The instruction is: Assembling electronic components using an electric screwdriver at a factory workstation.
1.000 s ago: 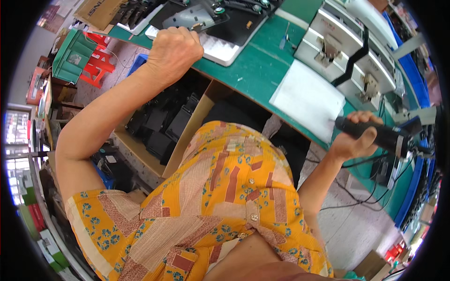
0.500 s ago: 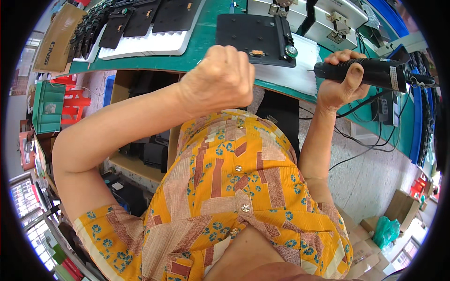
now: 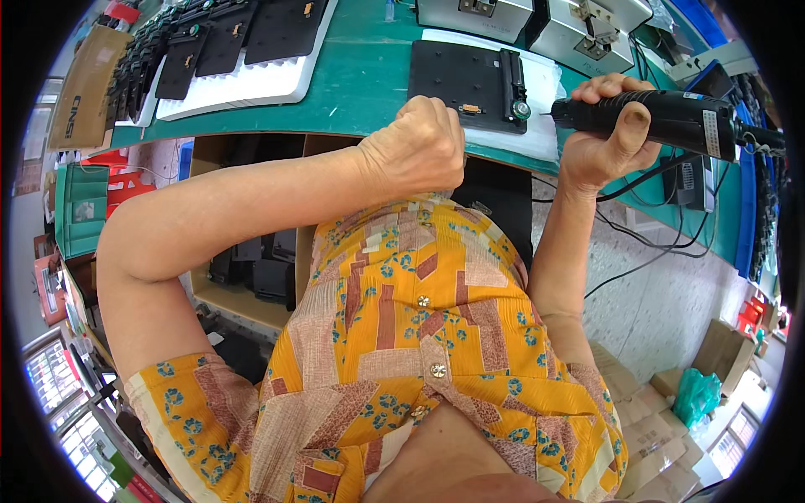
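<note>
My left hand (image 3: 419,149) is closed in a fist at the bench's near edge, just in front of a black plate (image 3: 449,75). Whatever lies inside its fingers is hidden. This flat plate rests on a white foam sheet (image 3: 539,138); it carries a black rail along its right side, a small round greenish part at the near right corner and a copper-coloured piece near its front edge. To the right, my right hand (image 3: 597,158) wraps round a black electric screwdriver (image 3: 671,124). The screwdriver lies nearly level, its tip pointing left toward the plate, apart from it.
Similar black plates (image 3: 220,52) lie on a white ribbed tray (image 3: 251,90) at the left of the green bench (image 3: 369,63). Silver metal boxes (image 3: 579,38) with latches stand at the back. Cables (image 3: 662,245) hang at the right. A cardboard box (image 3: 306,159) sits below the bench.
The black plate looks smaller and now lies flat on the foam sheet. My left fist has shifted slightly right. My right hand keeps its hold on the screwdriver, almost unmoved.
</note>
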A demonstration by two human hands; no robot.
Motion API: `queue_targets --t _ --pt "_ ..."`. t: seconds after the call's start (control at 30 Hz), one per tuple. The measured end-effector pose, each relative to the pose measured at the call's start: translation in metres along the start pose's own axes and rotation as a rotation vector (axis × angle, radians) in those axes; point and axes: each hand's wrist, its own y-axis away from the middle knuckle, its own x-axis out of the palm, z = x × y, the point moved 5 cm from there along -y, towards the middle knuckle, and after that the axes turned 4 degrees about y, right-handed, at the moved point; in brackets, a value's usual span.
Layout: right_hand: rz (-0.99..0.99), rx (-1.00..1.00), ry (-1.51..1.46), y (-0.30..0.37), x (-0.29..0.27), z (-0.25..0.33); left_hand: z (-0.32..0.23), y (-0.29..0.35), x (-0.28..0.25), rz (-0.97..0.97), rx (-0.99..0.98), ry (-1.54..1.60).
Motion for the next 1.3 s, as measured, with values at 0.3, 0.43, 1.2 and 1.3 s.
queue_targets --t 0.3,0.43,1.2,1.3 --pt "0.032 -0.01 -0.03 -0.001 -0.001 -0.001 -0.002 -0.008 -0.004 0.243 0.066 -0.027" --pt "0.035 -0.022 -0.036 -0.003 -0.002 -0.001 0.004 -0.01 -0.008 0.271 0.061 -0.021" --pt "-0.035 0.027 0.198 -0.006 -0.017 0.0 0.017 0.012 -0.009 0.12 -0.195 0.422" --pt "-0.007 0.031 0.148 -0.006 -0.025 -0.003 0.037 0.012 -0.01 -0.24 -0.434 0.724"
